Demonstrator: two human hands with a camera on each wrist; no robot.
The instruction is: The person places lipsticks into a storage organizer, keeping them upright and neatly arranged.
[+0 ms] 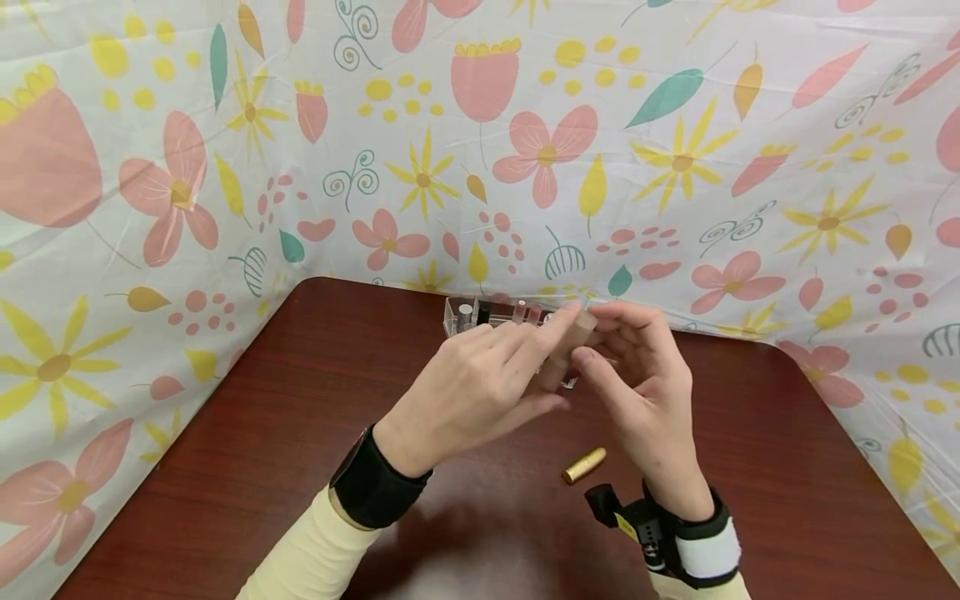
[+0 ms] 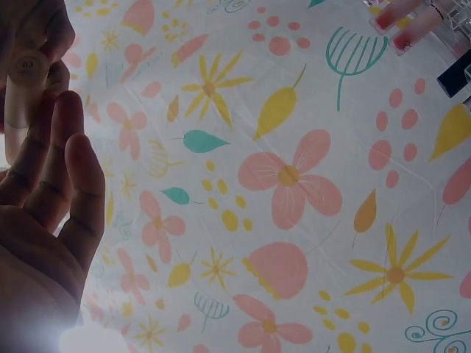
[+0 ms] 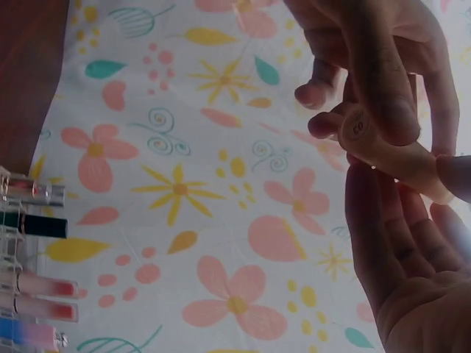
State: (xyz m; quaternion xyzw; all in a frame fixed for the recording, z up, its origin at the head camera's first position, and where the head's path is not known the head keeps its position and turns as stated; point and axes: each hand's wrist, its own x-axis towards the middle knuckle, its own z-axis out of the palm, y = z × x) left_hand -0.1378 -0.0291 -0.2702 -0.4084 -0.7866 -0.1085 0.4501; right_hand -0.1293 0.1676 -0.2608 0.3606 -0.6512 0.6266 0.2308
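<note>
Both hands meet around a beige cosmetic tube, held tilted above the table. My left hand grips it between the index finger and thumb. From the other side, my right hand pinches it with the thumb and curved fingers. In the right wrist view, the end of the tube carries a round label that reads 03. That same labelled end shows at the upper left in the left wrist view. Part of the tube is hidden by fingers. Below the hands, a gold lipstick-shaped tube lies on the table.
Behind the hands, a clear organizer stands at the back of the dark red-brown table. It holds several cosmetic tubes, among them a silver-capped one and pink ones. A flower-patterned cloth hangs around the table.
</note>
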